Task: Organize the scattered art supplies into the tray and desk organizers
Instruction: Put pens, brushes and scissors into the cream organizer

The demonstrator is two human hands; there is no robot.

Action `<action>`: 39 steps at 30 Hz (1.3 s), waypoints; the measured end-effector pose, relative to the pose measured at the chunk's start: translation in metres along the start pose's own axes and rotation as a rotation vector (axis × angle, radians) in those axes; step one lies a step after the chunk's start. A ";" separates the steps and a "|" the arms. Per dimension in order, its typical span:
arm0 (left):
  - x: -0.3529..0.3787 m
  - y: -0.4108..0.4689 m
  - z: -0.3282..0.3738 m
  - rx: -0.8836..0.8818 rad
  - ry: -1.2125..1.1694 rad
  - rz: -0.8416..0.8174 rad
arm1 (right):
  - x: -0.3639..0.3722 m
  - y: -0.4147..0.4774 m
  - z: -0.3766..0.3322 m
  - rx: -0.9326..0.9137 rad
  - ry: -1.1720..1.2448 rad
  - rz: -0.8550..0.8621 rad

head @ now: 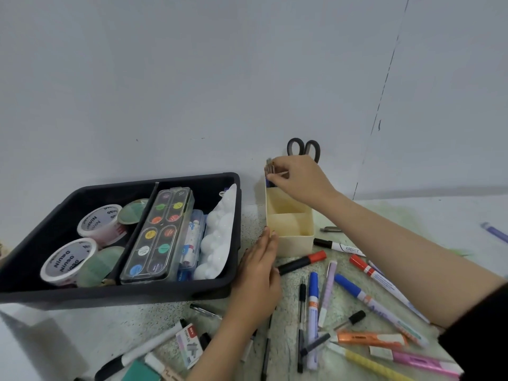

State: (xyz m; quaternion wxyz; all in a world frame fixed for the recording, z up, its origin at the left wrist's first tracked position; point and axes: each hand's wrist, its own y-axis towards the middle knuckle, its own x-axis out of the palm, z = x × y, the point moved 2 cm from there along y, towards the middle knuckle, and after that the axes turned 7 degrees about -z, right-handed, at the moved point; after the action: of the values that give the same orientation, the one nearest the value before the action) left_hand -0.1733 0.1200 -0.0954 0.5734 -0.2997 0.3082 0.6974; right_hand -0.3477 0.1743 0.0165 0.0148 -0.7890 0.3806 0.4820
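Fingers: right hand [299, 180] pinches a thin bundle [270, 169], perhaps brushes, over the rear compartment of the cream organizer [291, 242]; left hand [259, 273] lies flat, fingers straight, tips touching the organizer's front corner.
Arms: right forearm reaches over scattered markers [313, 306] on the table [165, 314]; left hand sits just beside the black tray [82, 294].
Writing: tape rolls [68, 259] in the tray read "NIUSO"; white marker [341, 246] reads "KREATI"; small box [189, 345] reads "STAPLES".
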 end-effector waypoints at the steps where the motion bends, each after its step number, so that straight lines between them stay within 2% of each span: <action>1: 0.000 0.000 -0.001 0.000 -0.009 -0.004 | -0.002 -0.003 -0.001 -0.008 0.004 -0.017; 3: -0.001 0.000 0.000 0.001 -0.031 -0.007 | -0.006 -0.011 0.000 -0.023 0.049 -0.020; 5: 0.000 -0.002 0.002 0.007 -0.053 0.024 | -0.012 -0.025 0.000 -0.041 0.085 0.081; 8: 0.002 -0.010 0.008 0.018 -0.072 0.167 | -0.022 -0.057 0.005 -0.079 0.064 0.254; 10: 0.004 -0.013 0.010 0.056 -0.015 0.241 | -0.022 -0.082 0.016 -0.052 0.025 0.264; 12: 0.005 -0.011 0.012 0.091 0.031 0.226 | -0.017 -0.105 0.032 0.003 -0.053 0.198; 18: 0.011 0.008 0.028 0.116 0.138 0.051 | 0.007 -0.138 0.080 0.161 -0.388 -0.158; 21: 0.016 0.017 0.033 0.056 0.240 -0.033 | 0.010 -0.141 0.085 0.170 -0.460 -0.198; 24: 0.018 0.022 0.034 0.023 0.286 -0.040 | 0.010 -0.140 0.084 0.139 -0.512 -0.235; 27: 0.018 0.021 0.036 0.032 0.212 -0.006 | 0.002 -0.145 0.082 0.162 -0.361 -0.154; 32: 0.001 0.014 0.055 0.132 -0.112 0.055 | -0.032 -0.139 0.054 0.076 -0.166 0.096; 36: -0.028 0.019 0.075 0.227 -0.245 0.232 | -0.052 -0.125 0.029 -0.002 0.054 0.320; 39: -0.049 0.028 0.082 0.293 -0.245 0.376 | -0.053 -0.110 0.015 -0.049 0.179 0.399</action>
State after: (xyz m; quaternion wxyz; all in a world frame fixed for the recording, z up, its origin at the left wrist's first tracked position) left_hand -0.1983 0.1492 -0.0031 0.5042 -0.0644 0.3845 0.7706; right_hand -0.3042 0.2899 0.0118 -0.1340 -0.7379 0.5171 0.4126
